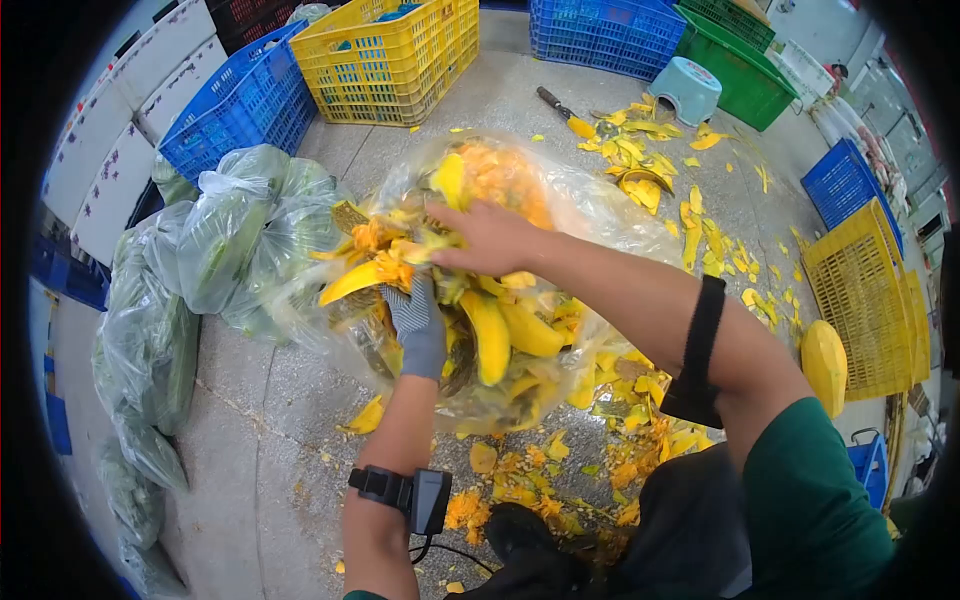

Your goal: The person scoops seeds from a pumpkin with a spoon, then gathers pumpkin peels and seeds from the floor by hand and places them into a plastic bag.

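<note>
A large clear plastic bag (pixel 640 225) lies open on the floor, holding yellow peels (pixel 487 335) and orange pulp (pixel 500 175). My left hand (pixel 412 320), in a grey glove, is at the bag's left part, closed around peel pieces with orange pulp (pixel 375 272). Bare, my right hand (pixel 485 238) reaches in from the right over the same pieces, its fingertips against them; whether it grips any is blurred.
Bagged green vegetables (pixel 235 230) lie at left. Yellow (pixel 385 65) and blue (pixel 245 105) crates, a light blue stool (pixel 686 88) and a green bin (pixel 745 85) stand behind. Peel scraps (pixel 715 245) litter the floor. A peeled yellow fruit (pixel 824 367) is at right.
</note>
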The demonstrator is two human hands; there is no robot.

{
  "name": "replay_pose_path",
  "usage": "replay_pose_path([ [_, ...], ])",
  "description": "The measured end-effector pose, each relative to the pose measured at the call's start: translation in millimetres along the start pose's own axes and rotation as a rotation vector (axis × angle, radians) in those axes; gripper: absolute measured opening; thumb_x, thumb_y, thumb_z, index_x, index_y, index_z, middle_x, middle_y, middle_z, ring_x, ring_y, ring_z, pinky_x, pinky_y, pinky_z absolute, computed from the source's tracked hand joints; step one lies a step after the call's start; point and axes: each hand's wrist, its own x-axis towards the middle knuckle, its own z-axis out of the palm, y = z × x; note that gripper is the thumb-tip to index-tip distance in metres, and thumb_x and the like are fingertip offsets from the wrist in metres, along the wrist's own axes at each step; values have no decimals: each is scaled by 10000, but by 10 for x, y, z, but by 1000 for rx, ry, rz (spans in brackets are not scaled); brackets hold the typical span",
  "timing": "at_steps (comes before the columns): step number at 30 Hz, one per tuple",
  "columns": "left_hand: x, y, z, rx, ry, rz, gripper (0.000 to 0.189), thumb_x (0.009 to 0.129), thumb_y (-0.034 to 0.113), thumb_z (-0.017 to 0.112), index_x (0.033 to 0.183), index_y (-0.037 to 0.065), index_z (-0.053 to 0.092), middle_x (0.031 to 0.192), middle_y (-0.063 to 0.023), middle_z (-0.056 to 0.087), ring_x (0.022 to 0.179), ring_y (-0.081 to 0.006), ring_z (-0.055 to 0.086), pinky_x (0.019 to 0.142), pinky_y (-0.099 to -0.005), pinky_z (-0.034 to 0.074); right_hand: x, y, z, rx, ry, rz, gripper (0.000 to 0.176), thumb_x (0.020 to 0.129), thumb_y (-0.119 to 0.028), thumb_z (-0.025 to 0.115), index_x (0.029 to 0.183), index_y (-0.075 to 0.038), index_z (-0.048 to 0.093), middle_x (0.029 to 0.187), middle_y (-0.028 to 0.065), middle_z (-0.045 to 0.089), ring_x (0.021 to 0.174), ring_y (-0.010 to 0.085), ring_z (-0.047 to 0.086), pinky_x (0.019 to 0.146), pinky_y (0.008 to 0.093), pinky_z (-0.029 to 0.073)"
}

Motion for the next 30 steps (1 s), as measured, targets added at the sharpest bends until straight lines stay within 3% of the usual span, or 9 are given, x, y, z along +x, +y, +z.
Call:
replay_pose_path([
  [1, 4, -114, -105, 465, 55, 305, 650, 936, 346, 615, 1436, 45, 328, 1340, -106, 514, 1219, -234, 510, 1040, -392, 401, -58, 166, 67, -147, 40, -40, 725, 883, -528, 537, 1482, -171, 337, 1411, 285, 410, 1322, 435, 385, 1072, 453, 362],
  [2, -37, -79, -155, 391, 2, 326, 752, 912, 331, 667, 1434, -37, 269, 1333, -178, 496, 1207, -261, 511, 1010, -355, 409, -184, 256, 51, -154, 32, -35, 725, 883, -528, 537, 1482, -171, 337, 1411, 285, 410, 1322, 435, 385, 1072, 453, 362],
  [9, -565, 311, -893, 638, -3, 57, 579, 908, 180, 680, 1398, 44, 403, 1165, -102, 534, 937, -125, 528, 755, -260, 480, -919, 526, -77, -169, -211, 12, 602, 926, -413, 552, 1455, -180, 383, 1466, 259, 362, 1329, 400, 400, 1070, 460, 374],
  [14, -175, 574, -1700, 1327, 477, 720, 616, 858, 223, 729, 1337, -13, 422, 1062, -105, 584, 895, -190, 591, 754, -306, 500, -997, 602, -230, -130, -176, 124, 589, 920, -425, 568, 1434, -177, 419, 1474, 264, 343, 1297, 440, 419, 1056, 473, 383],
  [17, 355, 784, -1763, 1042, 516, 625, 445, 875, 105, 680, 1260, -12, 490, 1014, -84, 620, 858, -207, 619, 800, -327, 529, -811, 478, -148, -154, 194, 38, 669, 902, -506, 566, 1466, -199, 379, 1507, 268, 278, 1345, 461, 350, 1082, 494, 355],
  [19, 475, 976, -1678, 47, 283, -130, 355, 887, 72, 631, 1216, 14, 511, 1039, -88, 618, 874, -237, 638, 804, -371, 559, -546, 467, 101, -123, 170, 60, 756, 868, -596, 560, 1492, -236, 332, 1530, 263, 224, 1397, 466, 252, 1114, 522, 303],
  [26, -525, 1421, -776, 27, 108, 46, 256, 875, 109, 653, 1094, 27, 548, 925, -59, 611, 731, -158, 614, 616, -307, 530, -582, -24, 480, -307, -141, 3, 864, 831, -670, 545, 1528, -263, 235, 1536, 254, 195, 1432, 454, 155, 1117, 619, 219],
  [28, -688, 1444, -903, 96, -5, 30, 254, 862, 165, 693, 1031, 30, 561, 882, -46, 596, 731, -138, 605, 627, -300, 531, -680, -28, 453, -464, -192, -200, 630, 875, -514, 581, 1437, -267, 437, 1420, 302, 389, 1340, 401, 392, 1065, 591, 318],
  [30, -784, 1380, -958, 155, 12, 41, 257, 856, 173, 704, 1018, 33, 562, 882, -44, 595, 732, -134, 601, 634, -295, 530, -491, -246, 105, -374, -391, -62, 525, 872, -453, 584, 1345, -233, 529, 1302, 260, 504, 1211, 362, 505, 1017, 577, 366],
])
